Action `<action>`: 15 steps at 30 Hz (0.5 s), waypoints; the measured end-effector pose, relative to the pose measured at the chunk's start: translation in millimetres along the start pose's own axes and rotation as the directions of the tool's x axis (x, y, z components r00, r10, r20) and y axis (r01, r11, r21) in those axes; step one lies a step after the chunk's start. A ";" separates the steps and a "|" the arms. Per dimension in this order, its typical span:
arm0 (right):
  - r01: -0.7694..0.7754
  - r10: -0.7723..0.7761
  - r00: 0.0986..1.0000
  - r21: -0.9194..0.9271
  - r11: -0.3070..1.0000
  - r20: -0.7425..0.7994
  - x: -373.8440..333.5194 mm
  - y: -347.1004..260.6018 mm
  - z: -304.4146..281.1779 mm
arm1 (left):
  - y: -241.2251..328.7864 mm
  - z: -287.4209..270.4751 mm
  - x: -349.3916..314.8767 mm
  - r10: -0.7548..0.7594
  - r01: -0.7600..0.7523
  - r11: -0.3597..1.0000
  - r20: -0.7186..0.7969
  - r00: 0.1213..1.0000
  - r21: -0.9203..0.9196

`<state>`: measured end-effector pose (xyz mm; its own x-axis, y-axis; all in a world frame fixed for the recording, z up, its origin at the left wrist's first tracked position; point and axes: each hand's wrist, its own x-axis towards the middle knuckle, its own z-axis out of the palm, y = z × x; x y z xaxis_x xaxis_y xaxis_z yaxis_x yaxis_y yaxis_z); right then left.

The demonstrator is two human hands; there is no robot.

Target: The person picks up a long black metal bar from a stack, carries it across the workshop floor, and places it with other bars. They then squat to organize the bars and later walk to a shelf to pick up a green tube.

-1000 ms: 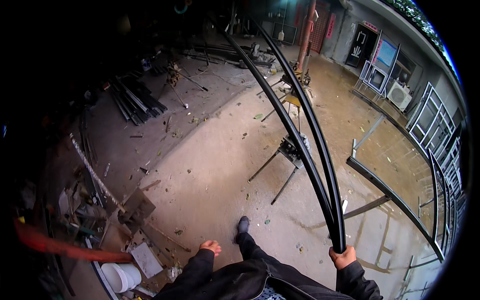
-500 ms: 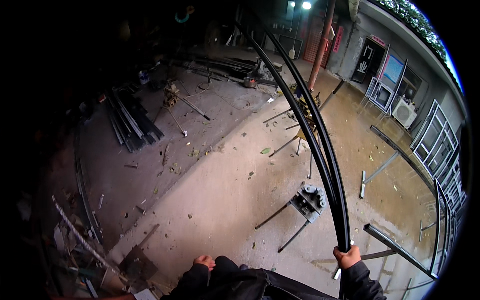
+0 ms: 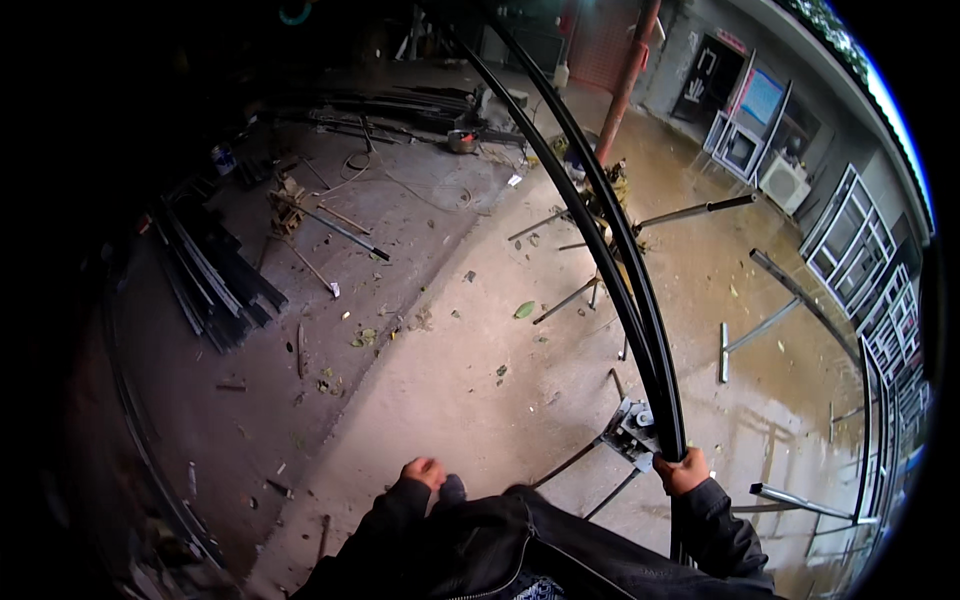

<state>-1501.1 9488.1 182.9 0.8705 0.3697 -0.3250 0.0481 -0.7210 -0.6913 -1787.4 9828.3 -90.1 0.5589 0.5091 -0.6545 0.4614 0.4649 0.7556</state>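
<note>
Passing through the right grip (image 3: pixel 685 472), two black bars (image 3: pixel 664 390) extend ahead.

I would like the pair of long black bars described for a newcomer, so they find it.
From the reddish post near the top, look down to the right hand. It grips the pair of long black bars. Unlike the dark lengths lying at left, this pair is held.

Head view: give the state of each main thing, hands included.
Two long black metal bars, gripped together, running ahead.
Bare right hand, closed around both bars.
Bare left hand, fingers curled, nothing visible in it.
Grey metal stand with thin legs, standing.
Pile of long dark metal pieces, lying on the concrete floor.
Broad green leaf, lying flat.
Round red-brown post, upright.
</note>
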 end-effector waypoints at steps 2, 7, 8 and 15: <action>-0.103 0.102 0.994 0.019 0.994 0.037 19.1 -54.7 16.6 | 54.4 -10.4 30.2 0.027 -0.025 0.998 0.037 0.999 -0.050; 0.037 -0.037 0.999 0.040 0.999 -0.014 105.4 -97.9 57.9 | 179.3 10.0 98.8 0.033 -0.037 0.999 0.165 0.986 0.019; 0.054 -0.054 0.998 0.011 0.998 -0.025 125.2 -105.0 63.8 | 198.5 17.2 115.3 0.038 -0.043 0.999 0.204 0.978 0.023; -0.053 0.047 0.997 0.109 0.993 0.055 272.4 -182.2 118.1 | 305.3 52.0 256.2 0.085 -0.119 0.992 0.488 0.869 0.039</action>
<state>-1330.7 9789.4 144.1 0.8437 0.3666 -0.3921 -0.0520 -0.6712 -0.7394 -1467.5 10063.0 -25.8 0.8609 0.1283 -0.4924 0.4182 0.3728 0.8283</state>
